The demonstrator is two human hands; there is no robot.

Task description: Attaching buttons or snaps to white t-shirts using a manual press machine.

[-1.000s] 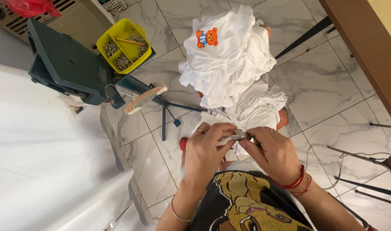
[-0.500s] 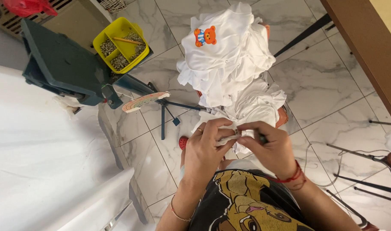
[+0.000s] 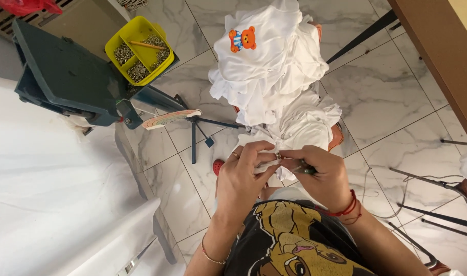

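Pinching a folded edge of white cloth (image 3: 268, 164), the left hand (image 3: 241, 179) closes thumb and forefinger on it just below picture centre. Directly at its three o'clock, touching it across the fabric, the right hand (image 3: 322, 176) is curled shut around a small dark tool (image 3: 306, 170) whose tip points toward nine o'clock, at the pinched edge. The held strip runs roughly nine to three between the two hands, so neither is nearer; they meet on it. From there the cloth trails up toward twelve o'clock into a heap of white garments (image 3: 274, 76), the top one printed with an orange bear (image 3: 242, 39). At ten o'clock from the hands stands a dark green press (image 3: 65, 76) beside a yellow tray of metal studs (image 3: 139, 48).
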